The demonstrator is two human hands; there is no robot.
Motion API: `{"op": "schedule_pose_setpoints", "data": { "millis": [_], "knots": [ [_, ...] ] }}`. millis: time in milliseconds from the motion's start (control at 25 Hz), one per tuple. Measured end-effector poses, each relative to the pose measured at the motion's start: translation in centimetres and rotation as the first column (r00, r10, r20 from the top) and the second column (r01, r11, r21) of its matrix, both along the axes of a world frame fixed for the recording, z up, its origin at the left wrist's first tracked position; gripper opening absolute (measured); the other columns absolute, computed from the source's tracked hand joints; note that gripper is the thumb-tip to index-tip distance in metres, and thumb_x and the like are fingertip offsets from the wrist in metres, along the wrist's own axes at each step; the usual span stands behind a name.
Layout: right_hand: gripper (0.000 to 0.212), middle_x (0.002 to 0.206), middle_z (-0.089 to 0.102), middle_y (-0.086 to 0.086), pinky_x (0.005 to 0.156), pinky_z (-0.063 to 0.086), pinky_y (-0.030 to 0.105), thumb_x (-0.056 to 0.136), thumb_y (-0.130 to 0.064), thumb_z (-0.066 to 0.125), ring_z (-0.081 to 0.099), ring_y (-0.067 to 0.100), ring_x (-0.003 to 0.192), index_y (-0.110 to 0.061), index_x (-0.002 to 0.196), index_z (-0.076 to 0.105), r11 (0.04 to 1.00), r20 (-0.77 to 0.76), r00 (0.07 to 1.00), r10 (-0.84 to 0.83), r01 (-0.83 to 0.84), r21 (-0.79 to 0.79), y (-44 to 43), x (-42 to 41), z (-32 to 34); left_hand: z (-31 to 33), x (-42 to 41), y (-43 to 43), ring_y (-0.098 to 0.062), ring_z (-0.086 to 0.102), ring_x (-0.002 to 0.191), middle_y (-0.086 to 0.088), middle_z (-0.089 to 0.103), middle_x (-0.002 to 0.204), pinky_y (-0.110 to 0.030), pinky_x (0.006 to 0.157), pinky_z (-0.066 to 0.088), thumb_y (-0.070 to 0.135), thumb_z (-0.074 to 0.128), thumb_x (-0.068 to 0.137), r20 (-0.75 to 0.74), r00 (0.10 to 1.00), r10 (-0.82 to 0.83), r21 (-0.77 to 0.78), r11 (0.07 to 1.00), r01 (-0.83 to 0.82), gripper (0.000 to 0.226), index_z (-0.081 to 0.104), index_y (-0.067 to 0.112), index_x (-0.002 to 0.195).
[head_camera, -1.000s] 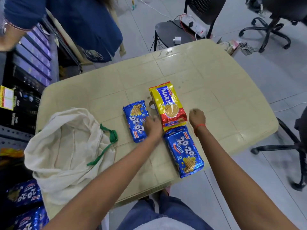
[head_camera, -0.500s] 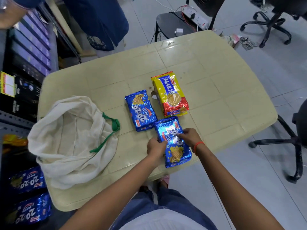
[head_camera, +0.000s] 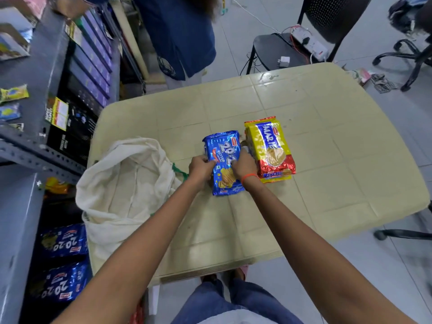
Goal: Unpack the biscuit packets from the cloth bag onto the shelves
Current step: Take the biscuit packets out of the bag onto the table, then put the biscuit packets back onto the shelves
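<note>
Pinching a glossy blue 20-20 packet (head_camera: pixel 224 160), left hand (head_camera: pixel 200 168) and right hand (head_camera: pixel 243 167) grip its sides.

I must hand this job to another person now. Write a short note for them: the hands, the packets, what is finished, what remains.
Left hand and right hand: both grip the blue packet, one on each side, on the table.
Yellow packet: lies right beside it on the table.
Bag: on the table's left edge, open; contents not visible.
Done: blue packets already lie on the lower shelf at left.
Left: shelve the table's packets, then check the bag.
</note>
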State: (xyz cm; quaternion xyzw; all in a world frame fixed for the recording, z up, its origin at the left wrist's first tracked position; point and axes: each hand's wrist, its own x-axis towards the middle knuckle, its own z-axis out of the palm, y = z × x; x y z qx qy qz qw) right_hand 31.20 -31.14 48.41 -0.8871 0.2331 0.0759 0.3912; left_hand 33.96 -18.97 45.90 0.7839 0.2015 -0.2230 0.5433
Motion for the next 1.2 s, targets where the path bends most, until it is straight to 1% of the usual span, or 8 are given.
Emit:
{"op": "schedule_pose_setpoints", "data": {
  "millis": [160,360,440,560,680,800,960,1200],
  "knots": [
    [0.045,0.133,0.049,0.023,0.097,0.044,0.039,0.085,-0.003,0.051,0.05,0.037,0.122,0.003,0.128,0.04,0.999,-0.094,0.995,0.043,-0.042,0.008,0.2,1.3,-1.4,-1.5,1.0,0.2,-0.028,0.064,0.082,-0.022,0.069,0.108,-0.031,0.057,0.053,0.018,0.062,0.085,-0.096,0.994,-0.043,0.022,0.999,0.045,0.027,0.063,0.002,0.107],
    [0.054,0.141,0.041,0.02,0.111,0.032,0.038,0.086,-0.008,0.053,0.036,0.034,0.133,0.001,0.136,0.036,0.971,0.092,0.968,-0.233,0.225,0.086,1.5,-3.4,-2.5,-0.2,3.7,0.6,-0.035,0.045,0.127,-0.019,0.046,0.141,-0.041,0.102,0.04,0.057,0.062,0.078,0.044,0.967,-0.252,0.435,0.876,0.209,0.079,0.045,0.003,0.133],
    [0.054,0.139,0.044,0.019,0.111,0.034,0.039,0.084,-0.011,0.061,0.04,0.031,0.13,0.0,0.132,0.041,0.791,0.037,0.85,-0.525,0.472,0.39,3.3,-6.5,-3.3,1.0,6.7,-0.1,-0.032,0.026,0.142,-0.014,0.027,0.155,-0.042,0.113,0.027,0.064,0.06,0.075,0.091,0.904,-0.417,0.448,0.828,0.337,0.098,0.023,0.008,0.146],
    [0.029,0.095,0.063,0.011,0.066,0.05,0.025,0.084,-0.018,0.066,0.059,0.016,0.076,-0.006,0.108,0.056,0.293,-0.308,0.649,-0.696,0.648,0.703,3.7,-6.3,-3.9,1.4,9.7,-0.9,-0.028,0.056,0.12,-0.013,0.055,0.137,-0.039,0.102,0.044,0.072,0.059,0.068,-0.137,0.734,-0.665,0.338,0.665,0.666,0.086,0.05,0.013,0.13],
    [0.033,0.091,0.063,0.005,0.056,0.046,0.021,0.087,-0.026,0.062,0.057,0.01,0.07,-0.008,0.115,0.058,0.167,-0.424,0.65,-0.63,0.647,0.744,2.6,-5.0,-4.6,1.5,9.7,-0.8,-0.022,0.068,0.095,-0.007,0.07,0.111,-0.035,0.089,0.052,0.073,0.063,0.06,-0.242,0.695,-0.677,0.216,0.661,0.719,0.08,0.062,0.012,0.112],
    [0.033,0.094,0.065,0.005,0.068,0.057,0.027,0.087,-0.023,0.062,0.062,0.015,0.077,-0.008,0.117,0.058,0.215,-0.336,0.683,-0.648,0.588,0.78,1.9,-5.6,-4.8,2.1,7.3,1.7,-0.017,0.064,0.072,-0.002,0.071,0.091,-0.025,0.062,0.045,0.074,0.067,0.056,-0.258,0.784,-0.565,0.162,0.774,0.611,0.078,0.067,0.011,0.101],
    [0.024,0.091,0.068,0.01,0.084,0.055,0.046,0.08,-0.031,0.07,0.064,0.024,0.082,-0.01,0.093,0.068,0.477,-0.149,0.823,-0.548,0.453,0.753,1.2,-5.1,-2.4,3.0,0.2,6.8,-0.016,0.07,0.083,0.0,0.075,0.098,-0.025,0.073,0.051,0.073,0.07,0.052,-0.219,0.967,-0.133,-0.122,0.987,0.108,0.083,0.068,0.013,0.109],
    [0.031,0.077,0.063,0.012,0.062,0.054,0.03,0.086,-0.037,0.061,0.062,0.019,0.062,-0.008,0.076,0.06,0.69,-0.067,0.997,0.035,0.024,0.723,8.6,-3.0,3.6,6.2,-10.8,16.5,-0.018,0.068,0.079,-0.003,0.074,0.087,-0.032,0.069,0.056,0.051,0.07,0.073,-0.111,0.868,0.483,-0.27,0.826,-0.494,0.043,0.069,0.015,0.095]
  ]
}}
